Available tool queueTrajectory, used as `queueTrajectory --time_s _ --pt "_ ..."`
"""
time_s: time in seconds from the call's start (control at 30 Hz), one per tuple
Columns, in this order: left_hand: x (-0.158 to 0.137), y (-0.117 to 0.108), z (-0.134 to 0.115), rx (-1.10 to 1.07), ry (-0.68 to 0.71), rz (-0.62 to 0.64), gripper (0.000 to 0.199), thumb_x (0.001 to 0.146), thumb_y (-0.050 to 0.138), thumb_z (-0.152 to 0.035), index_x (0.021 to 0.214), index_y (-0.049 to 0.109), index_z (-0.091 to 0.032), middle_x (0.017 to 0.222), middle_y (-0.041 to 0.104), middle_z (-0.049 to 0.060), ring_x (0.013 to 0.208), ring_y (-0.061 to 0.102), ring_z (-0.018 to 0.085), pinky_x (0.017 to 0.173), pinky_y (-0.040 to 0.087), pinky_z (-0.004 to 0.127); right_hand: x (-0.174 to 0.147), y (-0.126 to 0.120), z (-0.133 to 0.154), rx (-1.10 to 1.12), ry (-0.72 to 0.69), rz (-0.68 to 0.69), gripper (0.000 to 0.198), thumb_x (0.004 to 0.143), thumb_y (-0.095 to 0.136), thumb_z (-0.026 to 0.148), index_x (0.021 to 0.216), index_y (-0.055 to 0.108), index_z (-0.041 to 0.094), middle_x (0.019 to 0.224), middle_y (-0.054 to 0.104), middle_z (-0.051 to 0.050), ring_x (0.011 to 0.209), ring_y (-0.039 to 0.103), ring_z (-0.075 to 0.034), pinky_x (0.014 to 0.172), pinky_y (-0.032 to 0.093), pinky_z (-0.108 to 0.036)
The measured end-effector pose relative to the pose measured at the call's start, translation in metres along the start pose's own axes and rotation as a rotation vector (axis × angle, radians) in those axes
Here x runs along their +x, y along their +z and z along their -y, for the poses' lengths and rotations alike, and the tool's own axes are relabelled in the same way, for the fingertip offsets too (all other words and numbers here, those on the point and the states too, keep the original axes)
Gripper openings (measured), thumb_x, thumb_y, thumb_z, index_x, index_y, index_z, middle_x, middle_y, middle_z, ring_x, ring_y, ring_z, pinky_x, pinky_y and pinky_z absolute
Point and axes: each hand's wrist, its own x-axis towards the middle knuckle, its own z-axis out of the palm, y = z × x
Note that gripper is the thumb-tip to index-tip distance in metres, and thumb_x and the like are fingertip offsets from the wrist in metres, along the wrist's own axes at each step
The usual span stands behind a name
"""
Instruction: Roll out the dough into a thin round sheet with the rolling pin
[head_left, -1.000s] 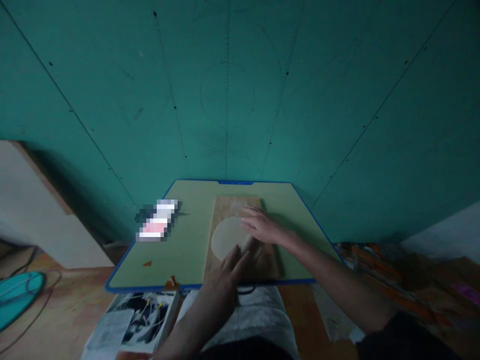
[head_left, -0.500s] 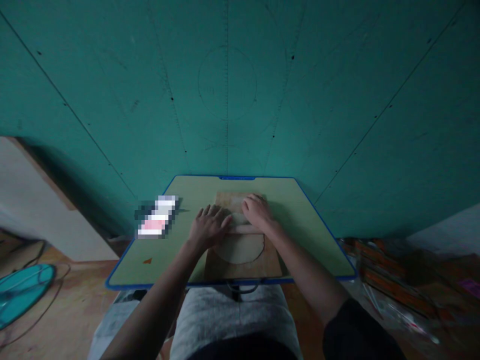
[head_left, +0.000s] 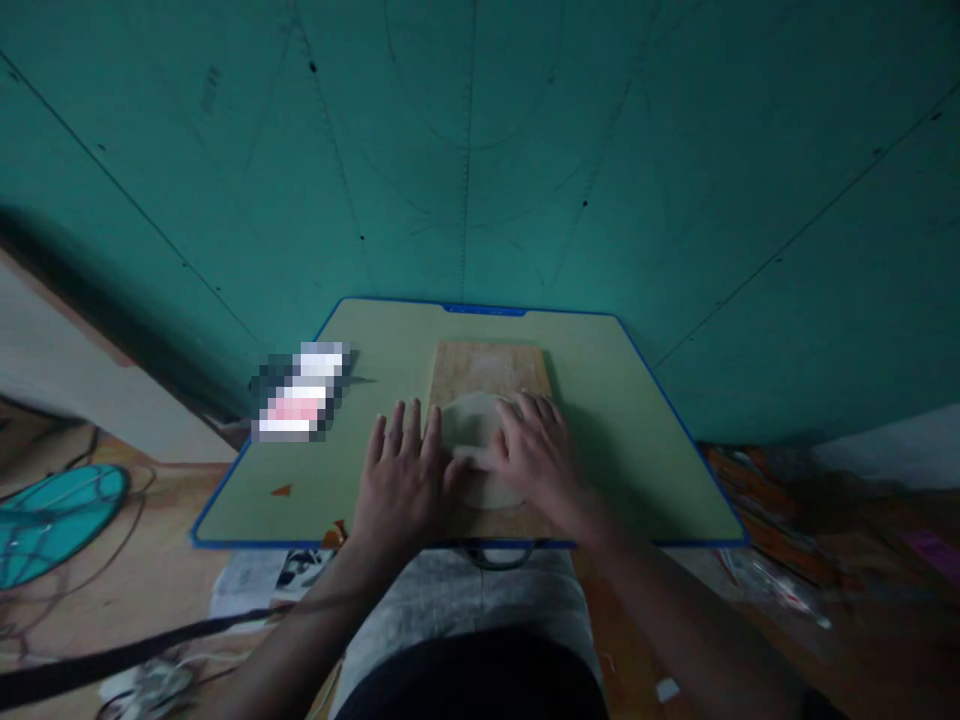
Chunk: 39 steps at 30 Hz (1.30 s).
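Observation:
A round, flat sheet of dough (head_left: 476,408) lies on a wooden board (head_left: 487,360). Across the dough runs a pale rolling pin (head_left: 474,458), of which only a short middle stretch shows between the hands. My left hand (head_left: 405,480) presses on its left end, palm down, with fingers stretched and spread past the board's left edge. Over the right end lies my right hand (head_left: 540,450), fingers pointing forward and slightly bent, not wrapped round the pin. Both ends of the pin are hidden under the palms.
The board rests on a small blue-edged folding table (head_left: 637,420) against a green wall (head_left: 480,200). A blurred-out phone-like object (head_left: 304,395) stands on its left side. Orange scraps (head_left: 282,490) lie near the front left. Cables and a teal disc (head_left: 67,520) are on the floor.
Both hands and the rolling pin have moved back toward my body over the dough, baring its far part. My left fingers are straighter. The camera view has tilted and shifted.

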Motion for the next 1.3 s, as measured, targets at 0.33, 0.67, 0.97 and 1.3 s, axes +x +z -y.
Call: queueTrajectory --time_s 0.33,0.67,0.97,1.3 --pt "0.109 0.020 0.003 0.004 0.038 0.173 0.043 0.100 0.043 -0.038 0.132 0.063 -0.018 0.143 0.059 0.016 0.138 0.048 0.037 0.110 0.037 0.056 0.071 0.015 -0.031 0.027 0.215 0.085 0.030 0.092 0.043 0.017 0.112 0.066 0.016 0.119 0.064 -0.016 0.112 0.058 -0.029 0.096 0.044 -0.043" --pt "0.025 0.000 0.006 -0.010 0.039 0.069 0.033 0.101 0.046 -0.035 0.118 0.072 -0.022 0.143 0.060 0.013 0.138 0.047 0.041 0.111 0.037 0.061 0.000 0.015 0.011 0.027 -0.030 -0.088 0.042 0.099 0.046 0.030 0.134 0.058 0.011 0.141 0.056 -0.020 0.128 0.052 -0.033 0.108 0.041 -0.048" --pt "-0.061 0.007 0.003 0.011 0.044 -0.127 0.050 0.101 0.047 -0.037 0.145 0.047 -0.013 0.151 0.048 0.023 0.145 0.034 0.045 0.111 0.032 0.072 -0.079 0.016 0.042 0.152 -0.116 -0.192 0.048 0.101 0.046 0.040 0.138 0.056 0.012 0.135 0.064 -0.014 0.128 0.054 -0.030 0.116 0.037 -0.049" --pt "-0.054 0.009 0.000 -0.033 0.019 -0.142 0.049 0.099 0.050 -0.033 0.145 0.045 -0.016 0.143 0.053 0.021 0.142 0.038 0.045 0.109 0.034 0.074 -0.105 0.030 -0.010 0.187 0.005 -0.303 0.042 0.104 0.035 0.030 0.141 0.052 0.016 0.133 0.060 -0.017 0.125 0.056 -0.029 0.101 0.051 -0.049"
